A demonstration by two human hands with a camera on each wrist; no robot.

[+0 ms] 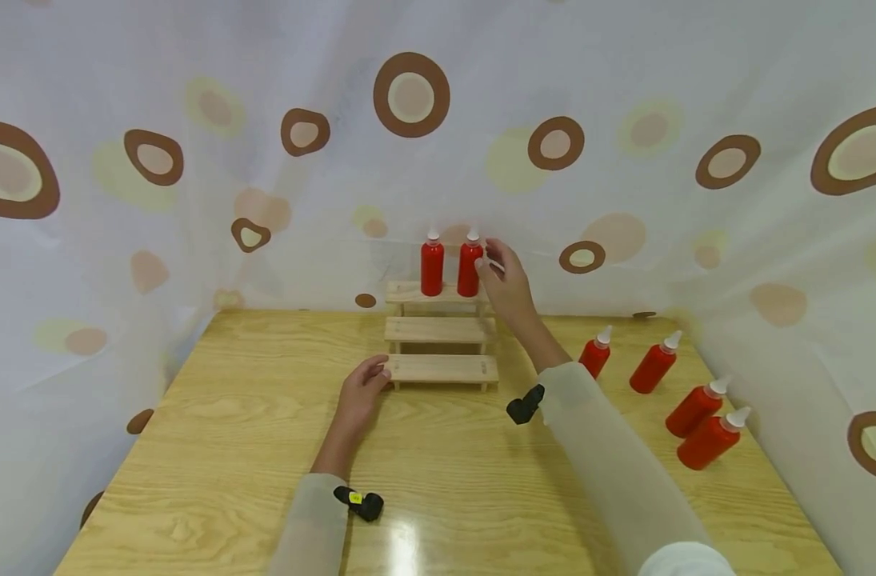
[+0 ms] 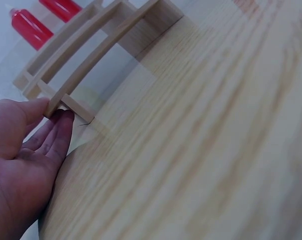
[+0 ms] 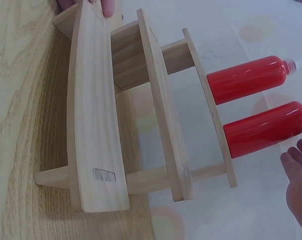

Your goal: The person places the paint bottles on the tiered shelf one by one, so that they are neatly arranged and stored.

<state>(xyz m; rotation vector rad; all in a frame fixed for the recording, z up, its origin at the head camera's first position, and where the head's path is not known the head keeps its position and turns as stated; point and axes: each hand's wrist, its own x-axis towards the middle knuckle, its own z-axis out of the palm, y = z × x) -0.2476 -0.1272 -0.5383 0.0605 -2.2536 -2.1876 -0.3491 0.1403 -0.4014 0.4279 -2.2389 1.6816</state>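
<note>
A three-step wooden stand (image 1: 441,368) is on the table, and two red squeeze bottles with white nozzle caps stand upright on its top step. One is the left bottle (image 1: 432,268); the other is the right bottle (image 1: 469,272). My right hand (image 1: 508,288) is beside the right bottle, its fingers parted and loosely bent. In the right wrist view a small gap shows between those fingers (image 3: 293,160) and the bottle. With thumb above and fingers below, my left hand (image 2: 28,145) pinches the left end of the lowest step (image 2: 85,70).
Several more red bottles stand at the table's right side, among them a far one (image 1: 654,366) and a near one (image 1: 707,442). My right forearm partly hides another bottle (image 1: 594,354). A patterned curtain (image 1: 322,184) hangs behind the table (image 1: 250,448) and along its sides.
</note>
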